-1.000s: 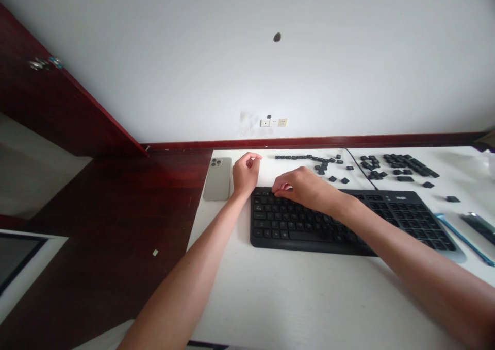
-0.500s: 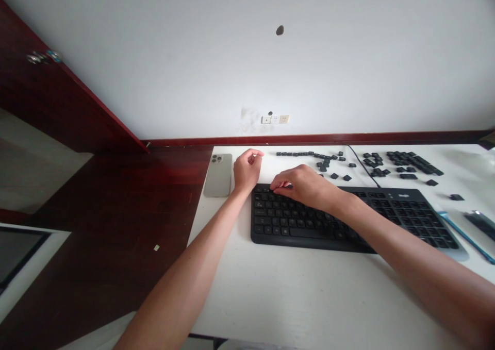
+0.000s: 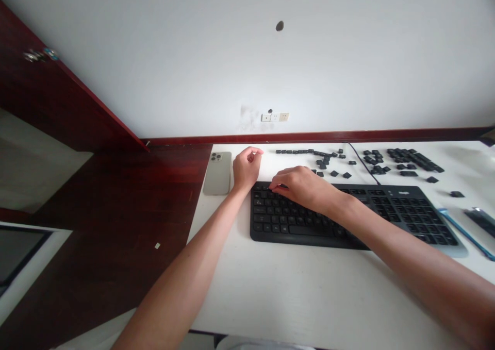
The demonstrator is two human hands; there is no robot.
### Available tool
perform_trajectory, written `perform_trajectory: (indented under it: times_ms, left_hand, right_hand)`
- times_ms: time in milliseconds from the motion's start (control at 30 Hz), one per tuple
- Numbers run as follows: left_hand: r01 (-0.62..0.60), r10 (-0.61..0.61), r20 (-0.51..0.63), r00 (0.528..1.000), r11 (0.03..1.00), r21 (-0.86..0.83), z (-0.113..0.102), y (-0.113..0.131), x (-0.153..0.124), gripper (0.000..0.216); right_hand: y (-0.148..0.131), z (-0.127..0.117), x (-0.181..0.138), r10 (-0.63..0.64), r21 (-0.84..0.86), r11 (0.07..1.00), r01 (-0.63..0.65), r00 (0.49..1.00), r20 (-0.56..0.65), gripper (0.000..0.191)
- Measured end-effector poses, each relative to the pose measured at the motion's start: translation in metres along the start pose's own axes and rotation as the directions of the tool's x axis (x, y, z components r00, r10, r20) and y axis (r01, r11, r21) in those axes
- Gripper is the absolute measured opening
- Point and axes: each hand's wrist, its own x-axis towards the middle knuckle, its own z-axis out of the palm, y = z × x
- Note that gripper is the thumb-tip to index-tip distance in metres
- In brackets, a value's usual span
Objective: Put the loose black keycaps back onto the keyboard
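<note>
A black keyboard [image 3: 309, 230] lies on the white table; its left part carries keycaps, while open key sockets show on the right. My right hand [image 3: 299, 186] reaches over its upper left part, thumb and fingertips pinched together at the top rows. Whatever sits between those fingertips is hidden. Just beyond the keyboard's upper left corner, my left hand [image 3: 246, 168] rests with its fingers curled inward. What it holds, if anything, I cannot make out. Loose black keycaps [image 3: 402, 155] lie behind the keyboard, some of them in a line [image 3: 296, 151].
A phone [image 3: 217, 173] lies back up by the table's left edge. At right are a blue strip-like tool [image 3: 466, 233], a dark object with a metal end [image 3: 479, 221] and single keycaps. The keyboard's cable [image 3: 362, 163] runs to the back edge. A dark red door [image 3: 58, 82] stands at left.
The view has shifted very slightly. My right fingertips have edged a little left at the keyboard's top rows; my left hand has stayed in place.
</note>
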Motion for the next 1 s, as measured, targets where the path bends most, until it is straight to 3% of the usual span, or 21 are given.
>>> perform_trajectory:
  times_ms: [167, 400, 567, 1000]
  left_hand:
    - [-0.011, 0.011, 0.0, 1.0, 1.0, 0.0, 0.0, -0.001, 0.0, 0.017]
    - [-0.05, 0.05, 0.012, 0.999, 0.999, 0.014, 0.0, -0.003, -0.002, 0.017]
    - [-0.048, 0.048, 0.017, 0.999, 0.998, 0.027, 0.001, -0.001, -0.003, 0.017]
    - [-0.072, 0.072, 0.019, 0.997, 0.997, 0.031, 0.0, -0.003, -0.003, 0.017]
  right_hand:
    - [-0.007, -0.004, 0.0, 0.009, -0.041, 0.999, -0.008, 1.0, 0.025, 0.024]
    - [-0.037, -0.013, -0.007, 0.132, -0.309, 0.947, -0.083, 0.981, 0.14, 0.031]
    - [-0.053, -0.003, -0.009, 0.175, -0.426, 0.899, -0.104, 0.976, 0.131, 0.028]
    - [-0.049, 0.007, -0.001, 0.203, -0.412, 0.897, -0.16, 0.977, 0.063, 0.026]
